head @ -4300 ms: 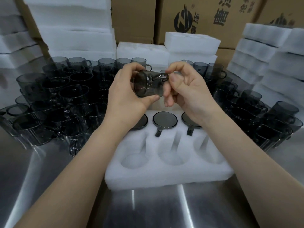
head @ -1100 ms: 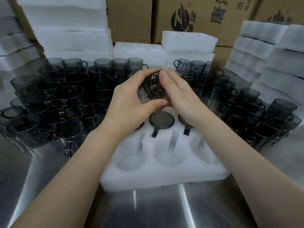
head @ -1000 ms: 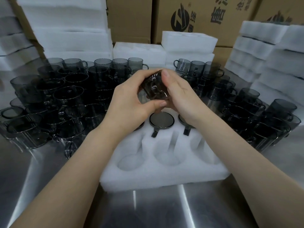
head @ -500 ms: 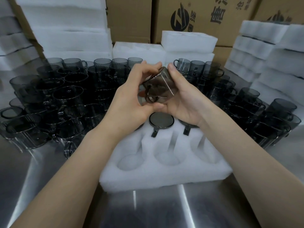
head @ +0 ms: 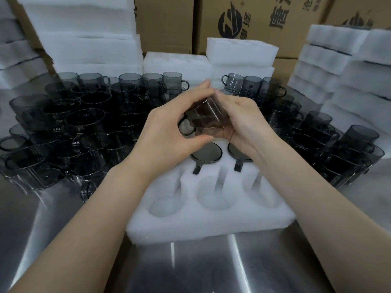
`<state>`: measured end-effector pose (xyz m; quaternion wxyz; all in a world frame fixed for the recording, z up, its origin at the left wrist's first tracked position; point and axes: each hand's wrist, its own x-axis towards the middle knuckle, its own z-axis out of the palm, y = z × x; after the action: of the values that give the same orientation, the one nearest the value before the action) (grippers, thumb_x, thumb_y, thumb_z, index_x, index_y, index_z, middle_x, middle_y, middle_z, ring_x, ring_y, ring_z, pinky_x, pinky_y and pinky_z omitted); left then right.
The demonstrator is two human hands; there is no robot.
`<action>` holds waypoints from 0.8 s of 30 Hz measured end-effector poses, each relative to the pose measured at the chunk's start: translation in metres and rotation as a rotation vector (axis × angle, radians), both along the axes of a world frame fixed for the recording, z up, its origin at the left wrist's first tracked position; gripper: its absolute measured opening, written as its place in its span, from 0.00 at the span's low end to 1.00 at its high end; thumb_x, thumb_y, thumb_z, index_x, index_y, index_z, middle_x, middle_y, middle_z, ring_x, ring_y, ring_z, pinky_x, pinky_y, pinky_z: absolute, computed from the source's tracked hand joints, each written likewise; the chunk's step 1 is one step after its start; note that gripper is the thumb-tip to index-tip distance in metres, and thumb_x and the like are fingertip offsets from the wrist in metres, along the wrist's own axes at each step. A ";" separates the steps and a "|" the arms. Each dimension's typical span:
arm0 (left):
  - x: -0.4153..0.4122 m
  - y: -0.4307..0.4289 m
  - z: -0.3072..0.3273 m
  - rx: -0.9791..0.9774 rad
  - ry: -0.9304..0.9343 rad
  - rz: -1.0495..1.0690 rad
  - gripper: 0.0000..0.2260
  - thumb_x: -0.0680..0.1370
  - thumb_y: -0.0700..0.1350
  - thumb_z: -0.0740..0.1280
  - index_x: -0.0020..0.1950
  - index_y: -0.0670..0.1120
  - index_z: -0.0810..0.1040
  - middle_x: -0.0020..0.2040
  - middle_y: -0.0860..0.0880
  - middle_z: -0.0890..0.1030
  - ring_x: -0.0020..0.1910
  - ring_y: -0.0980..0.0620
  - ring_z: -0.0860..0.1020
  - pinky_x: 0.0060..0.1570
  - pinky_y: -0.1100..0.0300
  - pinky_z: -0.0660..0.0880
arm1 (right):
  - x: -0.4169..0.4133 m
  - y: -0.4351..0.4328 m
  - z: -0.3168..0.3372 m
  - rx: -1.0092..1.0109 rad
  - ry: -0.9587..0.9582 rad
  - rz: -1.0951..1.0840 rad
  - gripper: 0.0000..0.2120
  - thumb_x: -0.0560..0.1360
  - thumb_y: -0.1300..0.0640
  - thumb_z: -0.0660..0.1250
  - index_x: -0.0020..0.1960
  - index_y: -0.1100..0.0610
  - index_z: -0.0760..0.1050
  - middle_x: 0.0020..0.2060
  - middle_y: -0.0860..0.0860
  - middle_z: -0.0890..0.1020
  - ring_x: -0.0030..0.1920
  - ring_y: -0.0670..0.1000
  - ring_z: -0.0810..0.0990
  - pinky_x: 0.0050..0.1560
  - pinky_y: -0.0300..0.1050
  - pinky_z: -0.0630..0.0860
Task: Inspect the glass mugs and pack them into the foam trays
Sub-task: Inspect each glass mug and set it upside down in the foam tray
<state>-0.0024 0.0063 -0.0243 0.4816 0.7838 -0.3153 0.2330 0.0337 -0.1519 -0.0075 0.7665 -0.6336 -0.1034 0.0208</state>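
I hold a smoky grey glass mug (head: pixel 204 117) in the air above the far row of a white foam tray (head: pixel 211 220). My left hand (head: pixel 167 134) grips it from the left, thumb under and fingers over, with the mug's handle by the palm. My right hand (head: pixel 243 121) cups its other side with curled fingers. The mug lies tilted on its side. Two mugs (head: pixel 206 154) sit upside down in the tray's far row, and a third slot there is hidden by my left hand. The three near slots are empty.
Many loose grey mugs crowd the steel table at the left (head: pixel 69 127) and right (head: pixel 330 140). Stacks of white foam trays stand at the back left (head: pixel 84 39), centre (head: pixel 241 51) and right (head: pixel 342 66), before cardboard boxes (head: pixel 254 20). Bare steel lies in front.
Both hands have turned the mug over the last seconds: it went from handle up to lying on its side, and it has sunk slightly toward the tray.
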 end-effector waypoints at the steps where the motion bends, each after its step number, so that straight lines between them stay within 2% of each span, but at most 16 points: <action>1: 0.000 0.000 0.000 0.001 -0.015 -0.026 0.30 0.68 0.33 0.76 0.68 0.48 0.73 0.72 0.51 0.71 0.72 0.61 0.67 0.70 0.60 0.67 | 0.000 0.000 0.000 0.033 0.013 0.026 0.16 0.82 0.55 0.60 0.55 0.68 0.78 0.47 0.64 0.82 0.44 0.61 0.83 0.35 0.51 0.82; 4: -0.001 0.000 0.001 -0.026 -0.014 -0.051 0.29 0.69 0.31 0.74 0.63 0.54 0.71 0.73 0.56 0.68 0.72 0.63 0.66 0.67 0.63 0.68 | 0.001 -0.003 0.001 0.150 0.133 0.263 0.22 0.81 0.50 0.59 0.67 0.65 0.72 0.61 0.66 0.77 0.57 0.62 0.79 0.52 0.56 0.82; 5: -0.002 0.000 0.001 -0.029 0.004 -0.050 0.30 0.69 0.31 0.73 0.65 0.52 0.70 0.71 0.59 0.68 0.71 0.64 0.67 0.67 0.63 0.69 | 0.001 -0.004 0.001 0.136 0.160 0.354 0.24 0.81 0.46 0.58 0.68 0.62 0.72 0.63 0.64 0.77 0.59 0.61 0.78 0.52 0.55 0.81; 7: -0.002 -0.001 0.002 -0.010 0.034 -0.029 0.32 0.71 0.31 0.72 0.71 0.47 0.65 0.68 0.64 0.67 0.70 0.66 0.67 0.67 0.62 0.70 | 0.001 -0.005 0.001 0.059 0.158 0.456 0.23 0.81 0.42 0.56 0.67 0.55 0.73 0.61 0.60 0.80 0.58 0.59 0.80 0.48 0.54 0.81; 9: -0.002 -0.002 0.003 0.045 0.048 0.010 0.36 0.71 0.37 0.73 0.75 0.51 0.61 0.70 0.66 0.65 0.72 0.63 0.65 0.72 0.57 0.65 | 0.002 -0.005 0.000 0.011 0.143 0.450 0.23 0.81 0.41 0.54 0.67 0.55 0.72 0.59 0.59 0.81 0.56 0.60 0.82 0.48 0.55 0.82; 11: 0.000 -0.002 0.004 0.111 0.078 0.051 0.41 0.71 0.43 0.74 0.78 0.53 0.56 0.71 0.69 0.61 0.74 0.62 0.61 0.76 0.50 0.58 | 0.001 -0.004 -0.001 0.037 0.126 0.406 0.22 0.81 0.44 0.57 0.66 0.58 0.73 0.57 0.60 0.82 0.55 0.60 0.82 0.49 0.55 0.82; 12: 0.001 -0.002 0.004 0.132 0.100 0.068 0.44 0.70 0.45 0.76 0.79 0.53 0.53 0.73 0.67 0.60 0.75 0.63 0.59 0.76 0.53 0.56 | 0.000 -0.003 -0.002 0.067 0.109 0.375 0.19 0.80 0.48 0.60 0.63 0.60 0.75 0.55 0.59 0.82 0.54 0.59 0.83 0.48 0.54 0.82; 13: 0.002 -0.002 0.003 0.145 0.115 0.085 0.47 0.69 0.47 0.77 0.80 0.53 0.52 0.77 0.63 0.58 0.75 0.65 0.57 0.76 0.62 0.54 | 0.000 -0.002 -0.003 0.094 0.088 0.341 0.17 0.79 0.51 0.62 0.60 0.61 0.77 0.53 0.59 0.83 0.52 0.58 0.83 0.47 0.52 0.81; 15: 0.004 -0.004 0.002 0.148 0.121 0.130 0.48 0.69 0.50 0.78 0.80 0.52 0.51 0.79 0.56 0.56 0.74 0.65 0.57 0.67 0.78 0.54 | 0.000 -0.001 -0.004 0.104 0.042 0.277 0.13 0.78 0.54 0.65 0.56 0.62 0.80 0.50 0.58 0.84 0.49 0.57 0.84 0.44 0.49 0.81; 17: 0.006 -0.005 0.001 0.134 0.122 0.167 0.46 0.70 0.49 0.77 0.80 0.51 0.52 0.79 0.53 0.60 0.73 0.62 0.63 0.63 0.81 0.57 | 0.001 0.000 -0.004 0.083 0.013 0.234 0.12 0.78 0.54 0.65 0.53 0.61 0.81 0.46 0.57 0.85 0.45 0.56 0.84 0.40 0.48 0.81; 20: 0.005 -0.006 -0.001 0.147 0.061 0.141 0.42 0.71 0.43 0.77 0.79 0.47 0.57 0.78 0.49 0.61 0.73 0.62 0.62 0.66 0.78 0.58 | 0.001 0.003 -0.001 0.117 0.028 0.175 0.11 0.79 0.56 0.64 0.51 0.62 0.81 0.42 0.57 0.85 0.42 0.56 0.85 0.39 0.51 0.82; 24: 0.003 -0.005 -0.001 0.193 -0.052 0.064 0.38 0.71 0.38 0.75 0.77 0.45 0.61 0.79 0.50 0.58 0.78 0.57 0.54 0.74 0.66 0.55 | 0.001 0.001 0.000 0.164 0.045 0.164 0.08 0.80 0.57 0.63 0.50 0.61 0.79 0.40 0.57 0.84 0.39 0.55 0.85 0.34 0.53 0.81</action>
<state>0.0011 0.0008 -0.0257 0.3878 0.8299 -0.3236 0.2369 0.0347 -0.1505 -0.0078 0.8135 -0.5577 -0.1388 0.0892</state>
